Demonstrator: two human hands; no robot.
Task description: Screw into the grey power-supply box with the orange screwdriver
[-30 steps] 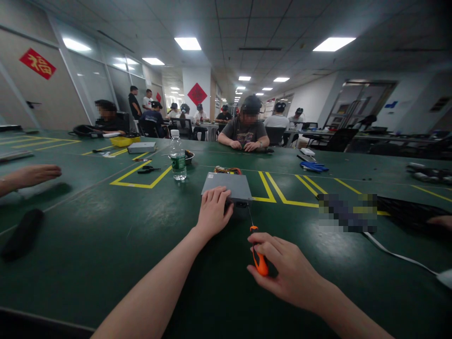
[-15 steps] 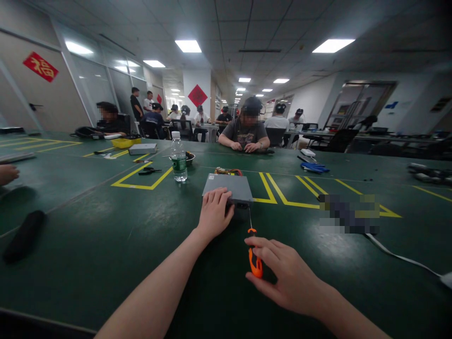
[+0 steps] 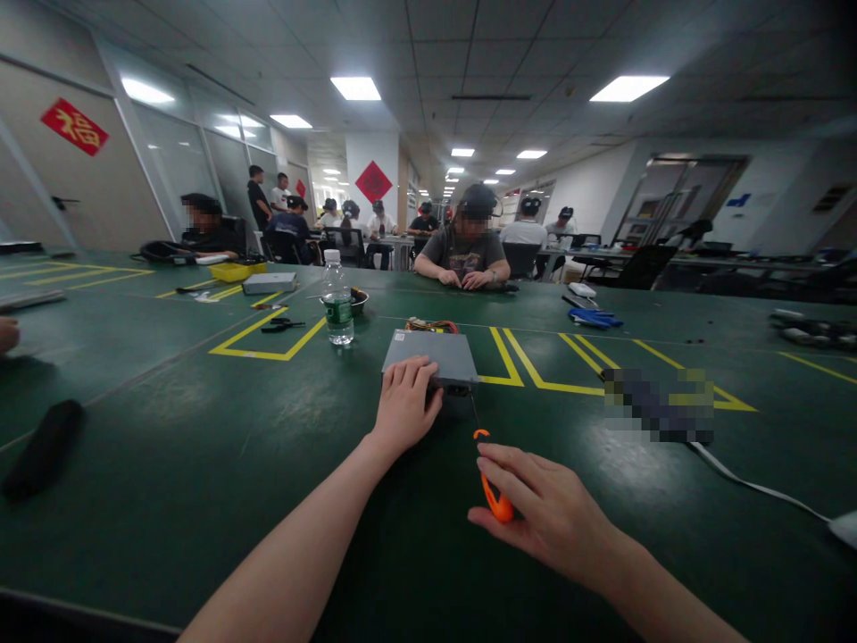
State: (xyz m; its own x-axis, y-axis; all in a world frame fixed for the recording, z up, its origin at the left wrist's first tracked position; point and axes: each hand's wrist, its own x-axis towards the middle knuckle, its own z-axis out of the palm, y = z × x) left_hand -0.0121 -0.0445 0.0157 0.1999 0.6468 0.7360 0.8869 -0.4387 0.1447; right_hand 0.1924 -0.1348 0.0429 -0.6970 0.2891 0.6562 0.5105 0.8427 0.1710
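Note:
A grey metal computer power supply (image 3: 445, 353) lies on the green table, its coloured cables (image 3: 432, 326) bunched at the far side. My left hand (image 3: 407, 393) holds it at the near left, fingers over the top and thumb against the front. In my right hand (image 3: 536, 500) is an orange and black screwdriver (image 3: 496, 500), gripped by the handle between thumb and fingers. Its thin shaft points away from me to the lower right corner of the power supply's front. The exact contact of the tip is too small to make out.
A water bottle (image 3: 338, 299) stands left of the power supply, in front of a bowl (image 3: 360, 302). Farther right are blue gloves (image 3: 593, 318) and a blurred dark object (image 3: 660, 406) with a white cable. A black pouch (image 3: 44, 449) lies left. A co-worker (image 3: 463, 246) sits opposite.
The screwdriver's handle has swung slightly right, so the tool slants more. My right hand has shifted a little with it. My left hand and the power supply stay in place.

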